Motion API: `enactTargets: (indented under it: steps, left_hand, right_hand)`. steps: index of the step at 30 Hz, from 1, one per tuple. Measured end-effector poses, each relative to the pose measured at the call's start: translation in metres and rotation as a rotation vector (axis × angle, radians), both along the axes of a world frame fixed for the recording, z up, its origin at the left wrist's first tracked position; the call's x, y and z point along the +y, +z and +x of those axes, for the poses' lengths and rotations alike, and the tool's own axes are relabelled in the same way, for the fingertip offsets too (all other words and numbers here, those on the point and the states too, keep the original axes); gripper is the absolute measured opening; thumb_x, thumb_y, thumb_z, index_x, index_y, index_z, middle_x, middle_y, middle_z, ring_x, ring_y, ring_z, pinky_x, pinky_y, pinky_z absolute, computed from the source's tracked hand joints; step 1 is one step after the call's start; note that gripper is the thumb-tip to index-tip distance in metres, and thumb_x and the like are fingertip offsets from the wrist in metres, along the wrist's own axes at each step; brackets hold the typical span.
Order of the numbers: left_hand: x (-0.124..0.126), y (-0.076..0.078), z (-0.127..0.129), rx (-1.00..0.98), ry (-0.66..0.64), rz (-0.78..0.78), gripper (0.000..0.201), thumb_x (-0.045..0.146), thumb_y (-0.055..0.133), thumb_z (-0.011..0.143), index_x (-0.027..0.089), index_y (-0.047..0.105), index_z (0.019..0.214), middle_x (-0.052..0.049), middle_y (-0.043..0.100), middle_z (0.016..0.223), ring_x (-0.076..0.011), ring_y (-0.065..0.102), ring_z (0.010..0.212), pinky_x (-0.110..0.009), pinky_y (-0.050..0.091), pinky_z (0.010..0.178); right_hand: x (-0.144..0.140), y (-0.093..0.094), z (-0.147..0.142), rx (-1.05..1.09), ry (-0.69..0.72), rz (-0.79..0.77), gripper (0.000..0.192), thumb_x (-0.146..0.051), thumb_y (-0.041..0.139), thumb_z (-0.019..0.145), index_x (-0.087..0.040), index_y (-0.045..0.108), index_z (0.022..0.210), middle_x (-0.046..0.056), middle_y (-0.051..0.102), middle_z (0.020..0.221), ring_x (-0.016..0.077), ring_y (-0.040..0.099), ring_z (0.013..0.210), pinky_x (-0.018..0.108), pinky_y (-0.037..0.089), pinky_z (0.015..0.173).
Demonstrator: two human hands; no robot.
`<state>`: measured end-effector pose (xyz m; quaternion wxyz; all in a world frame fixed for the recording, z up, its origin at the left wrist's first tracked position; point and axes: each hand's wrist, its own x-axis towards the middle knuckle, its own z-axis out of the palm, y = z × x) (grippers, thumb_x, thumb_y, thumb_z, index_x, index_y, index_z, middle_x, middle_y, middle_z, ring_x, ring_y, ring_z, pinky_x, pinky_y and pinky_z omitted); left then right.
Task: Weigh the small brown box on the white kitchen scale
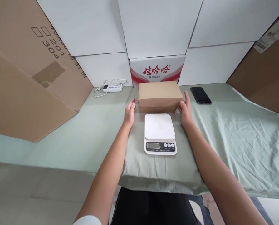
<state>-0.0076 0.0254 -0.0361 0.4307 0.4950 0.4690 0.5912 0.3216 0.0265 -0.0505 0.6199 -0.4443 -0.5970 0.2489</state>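
A: Centre of figure: what lies there?

B: A closed brown cardboard box [158, 95], resting on the pale green cloth [235, 140] that covers the table. It sits between the two hands, at the far end of both outstretched arms.

A: Position of the hands relative to it?

B: The left hand [129, 113] stands just off the box's left end, palm turned inward, fingers extended; a narrow gap shows between fingertips and cardboard. The right hand [185, 112] is at the right end, fingers straight and loose, at or against the near right corner; whether it actually touches cannot be told. Neither hand has closed on anything: both are spread flat and hold nothing.

A: Nearest neighbour of the box?

B: A white kitchen scale [160, 133], directly in front of it on the person's side, nearly touching its near edge. The platform is bare; the display and buttons face the person. The scale lies between the two forearms.

A: Behind the box?

B: A white carton with red print [157, 70], standing against the wall of white panels [153, 28], just behind the box.

A: Further out?

B: To the right, a dark phone [200, 95] lies flat on the cloth, near the right hand but apart from it. To the far left, a white power strip [113, 87] with its cable. Large brown cardboard sheets [24, 81] lean at both sides.
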Motion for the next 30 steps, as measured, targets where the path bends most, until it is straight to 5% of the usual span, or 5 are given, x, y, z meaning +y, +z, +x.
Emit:
enactTargets:
  steps: [4, 9, 15, 21, 30]
  left_hand:
    - [-0.007, 0.005, 0.017, 0.041, -0.122, 0.052, 0.079, 0.084, 0.062, 0.095, 0.026, 0.073, 0.148, -0.013, 0.065, 0.17, -0.0363, 0.052, 0.168, -0.057, 0.039, 0.141]
    - [-0.007, 0.009, 0.019, 0.027, -0.14, 0.058, 0.078, 0.086, 0.063, 0.093, 0.027, 0.075, 0.142, -0.013, 0.073, 0.162, -0.037, 0.057, 0.164, -0.057, 0.042, 0.139]
    - [-0.02, 0.023, 0.018, 0.107, -0.102, 0.17, 0.084, 0.086, 0.061, 0.095, 0.022, 0.073, 0.149, -0.016, 0.07, 0.165, -0.0396, 0.058, 0.162, -0.056, 0.042, 0.138]
    - [-0.07, 0.037, 0.016, 0.091, -0.079, 0.297, 0.092, 0.088, 0.059, 0.095, 0.021, 0.067, 0.159, -0.017, 0.072, 0.161, -0.0408, 0.061, 0.159, -0.054, 0.05, 0.132]
    - [-0.154, 0.018, 0.007, 0.056, -0.105, 0.292, 0.076, 0.077, 0.062, 0.1, 0.021, 0.073, 0.15, -0.018, 0.076, 0.155, -0.0409, 0.068, 0.152, -0.057, 0.053, 0.132]
  right_hand:
    - [0.003, -0.003, -0.005, 0.069, 0.024, -0.15, 0.1, -0.076, 0.06, 0.091, -0.038, 0.028, 0.179, 0.007, 0.053, 0.18, 0.0307, 0.057, 0.162, 0.067, 0.041, 0.139]
    - [0.004, 0.0, -0.011, 0.045, 0.054, -0.088, 0.105, -0.082, 0.065, 0.088, -0.04, 0.031, 0.178, 0.004, 0.037, 0.19, 0.0344, 0.033, 0.177, 0.068, 0.023, 0.147]
    - [-0.014, 0.026, -0.022, 0.076, 0.013, -0.039, 0.114, -0.088, 0.069, 0.083, -0.035, 0.032, 0.177, 0.007, 0.035, 0.19, 0.0366, 0.029, 0.179, 0.065, 0.017, 0.149]
    - [-0.07, 0.052, -0.018, -0.046, -0.01, 0.085, 0.103, -0.082, 0.065, 0.092, -0.038, 0.03, 0.178, 0.006, 0.042, 0.186, 0.0372, 0.03, 0.179, 0.065, 0.019, 0.15]
    - [-0.149, 0.035, -0.01, -0.126, -0.056, 0.125, 0.09, -0.076, 0.066, 0.096, -0.038, 0.038, 0.173, 0.011, 0.049, 0.177, 0.044, 0.047, 0.167, 0.074, 0.042, 0.136]
